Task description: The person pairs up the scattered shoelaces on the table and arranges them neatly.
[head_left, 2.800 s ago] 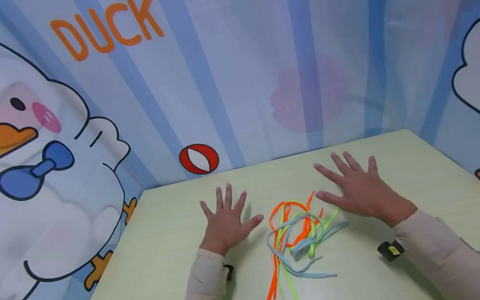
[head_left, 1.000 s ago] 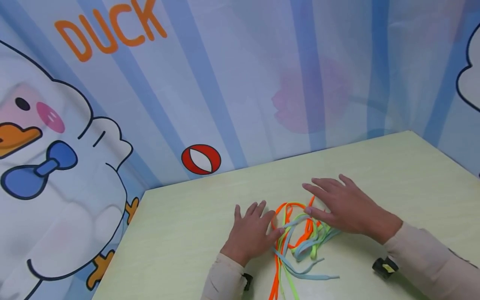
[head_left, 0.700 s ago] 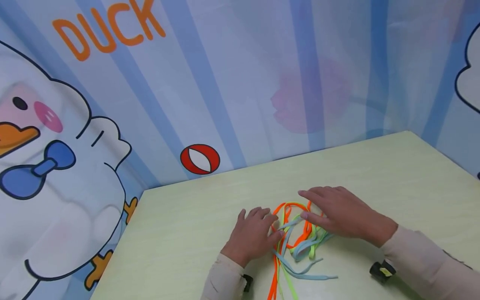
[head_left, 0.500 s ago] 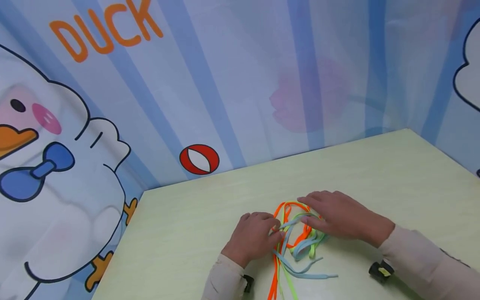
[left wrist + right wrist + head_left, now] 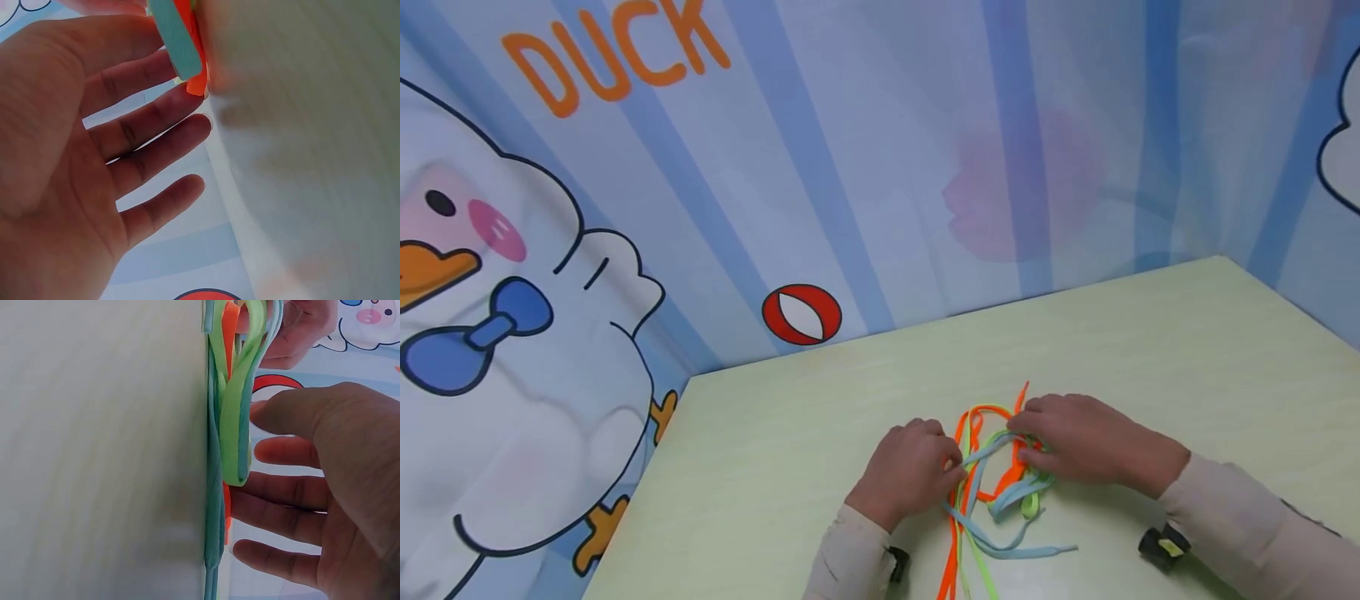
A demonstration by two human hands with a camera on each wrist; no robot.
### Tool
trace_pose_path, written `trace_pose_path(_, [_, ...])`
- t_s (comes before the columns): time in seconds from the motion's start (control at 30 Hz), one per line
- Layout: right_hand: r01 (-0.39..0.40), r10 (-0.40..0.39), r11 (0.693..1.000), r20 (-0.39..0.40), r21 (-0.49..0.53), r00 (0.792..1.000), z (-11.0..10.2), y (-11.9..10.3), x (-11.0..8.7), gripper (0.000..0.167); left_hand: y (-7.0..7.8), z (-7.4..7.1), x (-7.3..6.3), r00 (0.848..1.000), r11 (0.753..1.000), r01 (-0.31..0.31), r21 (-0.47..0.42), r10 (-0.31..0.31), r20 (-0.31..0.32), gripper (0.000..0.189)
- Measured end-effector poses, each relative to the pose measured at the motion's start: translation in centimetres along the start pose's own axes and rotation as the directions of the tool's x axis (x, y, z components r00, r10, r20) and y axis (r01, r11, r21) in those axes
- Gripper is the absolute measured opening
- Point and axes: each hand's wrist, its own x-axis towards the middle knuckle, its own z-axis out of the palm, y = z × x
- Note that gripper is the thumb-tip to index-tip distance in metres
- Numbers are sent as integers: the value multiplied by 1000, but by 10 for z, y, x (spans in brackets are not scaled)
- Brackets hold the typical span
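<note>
A loose tangle of flat shoelaces lies on the table: an orange shoelace (image 5: 952, 550), a light green shoelace (image 5: 979, 567) and a light blue shoelace (image 5: 1037, 552). My left hand (image 5: 906, 471) is at the tangle's left side, its bent fingertips touching the laces. In the left wrist view the light blue lace (image 5: 177, 40) crosses the thumb and index tips; the other fingers are loosely spread. From the right, my right hand (image 5: 1090, 440) reaches over the tangle with bent fingers. In the right wrist view a green loop (image 5: 232, 425) hangs beside its thumb and fingertips.
The pale table (image 5: 760, 467) meets a blue striped backdrop (image 5: 910, 167) along its far edge. Printed on the backdrop are a duck, letters and a red and white ball (image 5: 802, 314). A black wrist camera (image 5: 1163, 546) sits under the right forearm.
Both hands, spread wide at first, have come in toward the tangle and lowered, their fingers bending. The laces at the right side have shifted slightly under the right hand.
</note>
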Motion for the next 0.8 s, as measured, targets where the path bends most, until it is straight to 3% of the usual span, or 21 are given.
trace_pose_path(0.17, [1, -1, 1000, 14, 7, 1000, 0, 0, 2, 21, 0, -1, 0, 1000, 1000, 3, 4, -3, 18, 9])
trace_pose_path(0.4, [-24, 19, 995, 52, 94, 998, -1, 1, 5, 9, 1, -4, 0, 993, 996, 61, -63, -54, 105, 9])
trace_pose_path(0.53, [-50, 36, 984, 85, 171, 996, -1, 0, 6, 2, 1, -7, 0, 982, 989, 97, -107, -78, 173, 11])
trace_pose_path(0.8, [-79, 26, 951, 177, 299, 984, -1, -6, 5, 7, 3, -7, -3, 954, 975, 136, -177, -80, 288, 11])
